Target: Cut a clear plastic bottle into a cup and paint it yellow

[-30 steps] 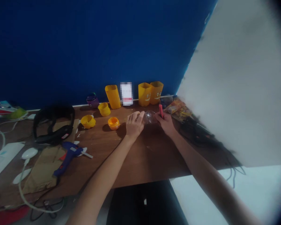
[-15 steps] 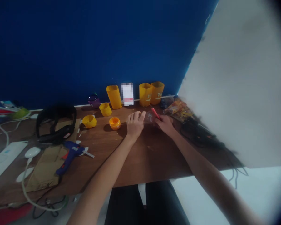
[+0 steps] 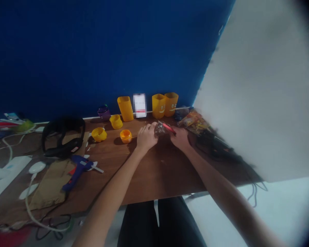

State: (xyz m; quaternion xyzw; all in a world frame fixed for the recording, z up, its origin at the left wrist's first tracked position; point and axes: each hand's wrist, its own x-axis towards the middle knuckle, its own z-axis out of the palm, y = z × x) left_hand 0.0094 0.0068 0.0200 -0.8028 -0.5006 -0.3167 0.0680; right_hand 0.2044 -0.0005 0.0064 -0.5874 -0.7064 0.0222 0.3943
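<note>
My left hand (image 3: 146, 138) is closed around the left side of a clear plastic piece (image 3: 159, 130), which looks like part of a bottle. A slim red-handled tool (image 3: 169, 128) is gripped in my right hand (image 3: 181, 139); its thin tip lies over the top edge of the clear plastic, and whether it touches cannot be made out. To the left of my left hand stands a small orange cup (image 3: 126, 139). Two yellow cut pieces (image 3: 99, 134) (image 3: 116, 122) sit farther left.
Yellow containers (image 3: 125, 109) (image 3: 158, 107) (image 3: 171, 105) and a purple cup (image 3: 103, 113) line the blue wall. A blue glue gun (image 3: 78, 171), cardboard (image 3: 50, 187) and a black headset (image 3: 63, 140) lie left. Plastic bags (image 3: 192, 120) and dark cables (image 3: 216, 145) lie right.
The red-handled tool has tilted flatter, its tip moving left over the clear plastic. My left hand has shifted slightly left, and the view has turned a little.
</note>
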